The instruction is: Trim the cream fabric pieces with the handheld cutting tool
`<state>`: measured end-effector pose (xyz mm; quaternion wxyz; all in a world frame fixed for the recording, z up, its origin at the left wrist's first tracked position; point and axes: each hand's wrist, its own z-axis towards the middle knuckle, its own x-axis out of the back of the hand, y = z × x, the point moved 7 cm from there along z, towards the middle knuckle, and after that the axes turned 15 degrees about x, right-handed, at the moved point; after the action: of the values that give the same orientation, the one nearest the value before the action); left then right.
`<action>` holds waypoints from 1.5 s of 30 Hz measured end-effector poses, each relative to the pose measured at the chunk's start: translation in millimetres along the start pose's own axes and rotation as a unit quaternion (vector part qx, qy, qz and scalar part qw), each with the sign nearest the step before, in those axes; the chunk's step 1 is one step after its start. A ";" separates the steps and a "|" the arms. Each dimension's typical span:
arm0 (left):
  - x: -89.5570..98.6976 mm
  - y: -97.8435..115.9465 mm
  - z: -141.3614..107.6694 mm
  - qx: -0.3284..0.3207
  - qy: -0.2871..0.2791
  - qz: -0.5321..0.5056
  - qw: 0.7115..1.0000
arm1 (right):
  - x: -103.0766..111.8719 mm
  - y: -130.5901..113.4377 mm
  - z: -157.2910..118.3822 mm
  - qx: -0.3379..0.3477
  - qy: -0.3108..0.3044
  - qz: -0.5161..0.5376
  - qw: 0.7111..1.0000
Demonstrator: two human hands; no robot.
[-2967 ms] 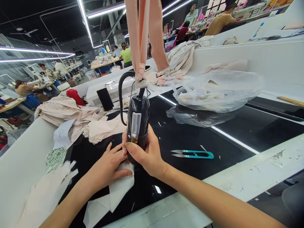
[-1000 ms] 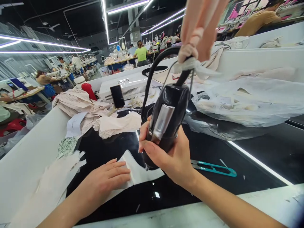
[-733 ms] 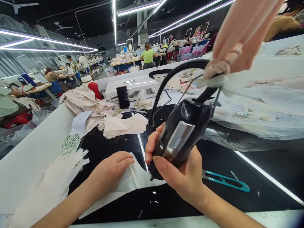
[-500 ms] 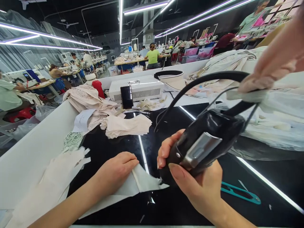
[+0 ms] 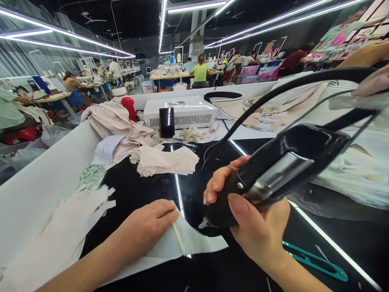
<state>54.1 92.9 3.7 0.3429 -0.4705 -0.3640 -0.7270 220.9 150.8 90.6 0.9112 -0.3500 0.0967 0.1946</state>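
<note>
My left hand (image 5: pixel 153 223) presses the pale fabric piece (image 5: pixel 199 241) onto the glossy black tabletop (image 5: pixel 127 186), thumb and fingers together along its raised fold. The curved right end of the fabric lies uncovered. My right hand (image 5: pixel 255 219) is wrapped round a black handheld tool (image 5: pixel 282 170) with a silver plate on its side. The tool's small metal tip is just above and left of the fabric's curved edge, apart from my left hand. A thick black cord loops from its rear, where another person's hand (image 5: pixel 372 89) touches it at the right edge.
Teal thread snips (image 5: pixel 316 261) lie right of my right wrist. Stacked fabric strips (image 5: pixel 167 160), a phone (image 5: pixel 167 121) and a white vented box (image 5: pixel 182 111) stand beyond. Fabric pieces (image 5: pixel 54 235) lie at left; a plastic-wrapped pile (image 5: pixel 358 170) sits at right.
The tool has tilted flatter, its rear swinging right, and its tip has drawn off the fabric edge. The other person's hand has moved right. My left hand stays on the fabric.
</note>
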 end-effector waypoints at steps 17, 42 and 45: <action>3.7 4.6 2.9 0.018 0.042 -0.040 0.998 | -26.5 45.1 13.2 0.005 0.009 0.045 0.999; 0.8 3.5 -5.8 -0.008 0.065 0.008 0.998 | -21.6 32.4 3.2 -0.004 0.011 0.035 0.999; 0.0 3.6 -6.3 -0.013 0.055 0.008 0.998 | -22.4 33.2 2.5 -0.003 0.009 0.022 1.000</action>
<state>54.5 85.7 2.7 0.3619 -0.4371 -0.3316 -0.7537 186.7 168.6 79.5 0.9046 -0.3523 0.1121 0.2121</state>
